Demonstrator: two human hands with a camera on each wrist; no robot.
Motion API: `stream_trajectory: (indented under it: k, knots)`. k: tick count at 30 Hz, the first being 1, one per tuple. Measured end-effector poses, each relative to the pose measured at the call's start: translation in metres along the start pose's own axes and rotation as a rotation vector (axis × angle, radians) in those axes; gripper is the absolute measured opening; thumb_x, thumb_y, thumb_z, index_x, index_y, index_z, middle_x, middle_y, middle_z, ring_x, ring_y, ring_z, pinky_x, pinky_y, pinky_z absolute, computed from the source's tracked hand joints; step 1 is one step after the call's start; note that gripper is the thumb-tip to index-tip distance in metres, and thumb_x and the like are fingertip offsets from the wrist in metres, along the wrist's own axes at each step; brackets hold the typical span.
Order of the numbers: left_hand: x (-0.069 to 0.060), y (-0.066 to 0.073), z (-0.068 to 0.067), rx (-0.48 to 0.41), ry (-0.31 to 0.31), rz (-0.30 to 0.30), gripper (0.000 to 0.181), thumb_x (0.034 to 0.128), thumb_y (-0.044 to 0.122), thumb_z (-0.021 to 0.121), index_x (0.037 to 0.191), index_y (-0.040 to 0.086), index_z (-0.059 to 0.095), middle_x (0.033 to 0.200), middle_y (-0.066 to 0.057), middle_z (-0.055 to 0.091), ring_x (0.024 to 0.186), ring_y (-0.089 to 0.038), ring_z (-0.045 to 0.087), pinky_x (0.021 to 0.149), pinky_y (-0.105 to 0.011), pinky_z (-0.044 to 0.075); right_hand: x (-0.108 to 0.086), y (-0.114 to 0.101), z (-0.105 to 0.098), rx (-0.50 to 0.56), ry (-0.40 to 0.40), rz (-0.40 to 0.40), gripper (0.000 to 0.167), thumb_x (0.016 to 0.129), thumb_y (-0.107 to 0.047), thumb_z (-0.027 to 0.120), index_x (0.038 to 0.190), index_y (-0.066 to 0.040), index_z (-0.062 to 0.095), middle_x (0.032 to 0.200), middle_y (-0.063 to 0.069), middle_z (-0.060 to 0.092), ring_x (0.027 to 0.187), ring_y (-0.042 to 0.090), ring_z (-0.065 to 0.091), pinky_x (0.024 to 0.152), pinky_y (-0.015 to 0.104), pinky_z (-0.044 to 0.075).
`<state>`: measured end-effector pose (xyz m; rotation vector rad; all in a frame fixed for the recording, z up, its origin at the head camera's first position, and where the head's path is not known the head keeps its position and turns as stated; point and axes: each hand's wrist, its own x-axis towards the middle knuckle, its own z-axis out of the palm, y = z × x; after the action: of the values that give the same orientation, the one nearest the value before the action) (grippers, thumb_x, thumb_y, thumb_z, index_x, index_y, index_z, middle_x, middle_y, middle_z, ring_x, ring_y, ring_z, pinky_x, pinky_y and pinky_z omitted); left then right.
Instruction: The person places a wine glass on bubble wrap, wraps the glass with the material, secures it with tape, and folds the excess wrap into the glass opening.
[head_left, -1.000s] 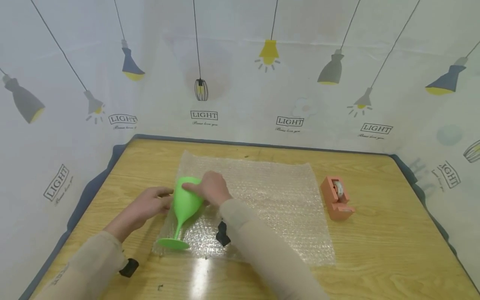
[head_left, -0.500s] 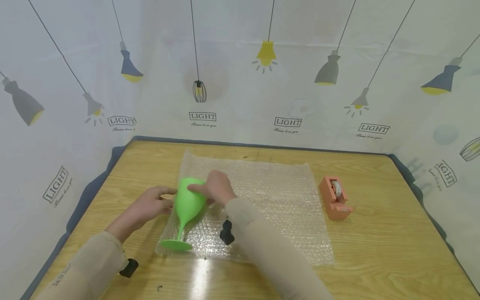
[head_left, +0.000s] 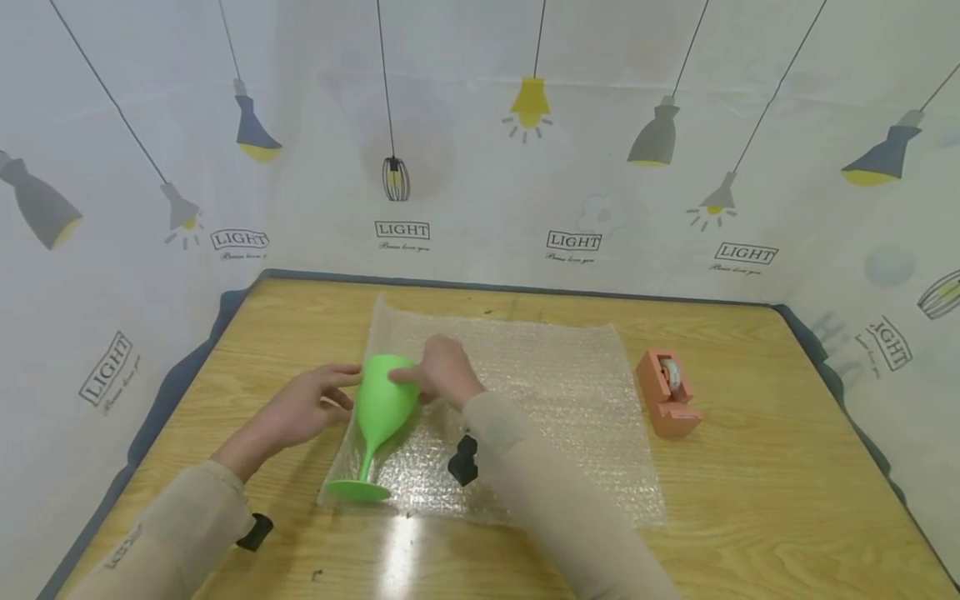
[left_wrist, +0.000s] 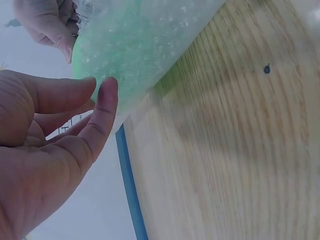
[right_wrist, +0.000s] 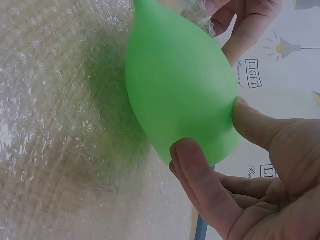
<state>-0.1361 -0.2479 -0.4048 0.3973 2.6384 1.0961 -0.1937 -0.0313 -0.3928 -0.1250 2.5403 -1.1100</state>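
A green goblet (head_left: 385,408) lies tilted on bubble wrap (head_left: 570,417), its bowl away from me and its foot toward me. My right hand (head_left: 448,372) grips the bowl near the rim; in the right wrist view the thumb and fingers (right_wrist: 192,162) span the green bowl (right_wrist: 180,80). On the goblet's left, my left hand (head_left: 307,406) pinches the wrap's raised left edge. The left wrist view shows that hand (left_wrist: 60,135) with bent fingers at the clear wrap (left_wrist: 150,50), and green showing through it.
An orange tape dispenser (head_left: 670,396) with a roll of tape stands right of the wrap on the wooden table (head_left: 757,467). Behind and at both sides hangs a pale cloth (head_left: 480,175) printed with lamps. A black piece is at each wrist.
Both hands and the goblet have shifted slightly right. The wrap's left edge has come along with them, staying against the bowl.
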Motion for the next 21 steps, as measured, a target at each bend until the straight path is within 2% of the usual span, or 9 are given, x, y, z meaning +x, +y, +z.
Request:
stream_trajectory:
  k: [4, 8, 16, 21]
  knots:
    - [0.004, 0.001, 0.0, 0.026, -0.006, 0.03, 0.058, 0.0916, 0.0, 0.071, 0.146, -0.008, 0.051, 0.154, -0.028, 0.044, 0.111, -0.039, 0.067, 0.086, -0.048, 0.062, 0.0, 0.003, -0.004, 0.006, -0.006, -0.006, 0.036, 0.085, -0.03, 0.086, 0.087, 0.0, 0.066, 0.084, 0.016, 0.073, 0.075, 0.027, 0.077, 0.076, 0.03, 0.062]
    - [0.007, 0.004, 0.001, 0.044, -0.008, 0.05, 0.059, 0.09, -0.003, 0.072, 0.144, -0.009, 0.052, 0.152, -0.029, 0.046, 0.109, -0.038, 0.068, 0.083, -0.043, 0.063, 0.0, 0.006, -0.007, 0.027, -0.018, -0.008, 0.035, 0.085, -0.027, 0.086, 0.076, -0.003, 0.062, 0.088, 0.022, 0.074, 0.075, 0.028, 0.077, 0.074, 0.032, 0.063]
    - [0.01, 0.01, 0.006, 0.072, 0.023, 0.072, 0.058, 0.0894, 0.0, 0.077, 0.142, -0.009, 0.054, 0.15, -0.027, 0.049, 0.105, -0.034, 0.068, 0.082, -0.039, 0.063, 0.003, 0.015, -0.013, 0.05, -0.027, -0.016, 0.03, 0.085, -0.021, 0.087, 0.08, 0.001, 0.067, 0.087, 0.022, 0.074, 0.077, 0.031, 0.077, 0.08, 0.042, 0.064]
    - [0.012, 0.013, 0.011, 0.08, 0.054, 0.079, 0.058, 0.0875, 0.003, 0.08, 0.14, -0.007, 0.058, 0.148, -0.023, 0.053, 0.105, -0.032, 0.066, 0.082, -0.038, 0.063, 0.004, 0.022, -0.018, 0.035, -0.059, -0.011, 0.027, 0.086, -0.021, 0.085, 0.085, 0.002, 0.071, 0.084, 0.018, 0.074, 0.076, 0.029, 0.077, 0.079, 0.041, 0.064]
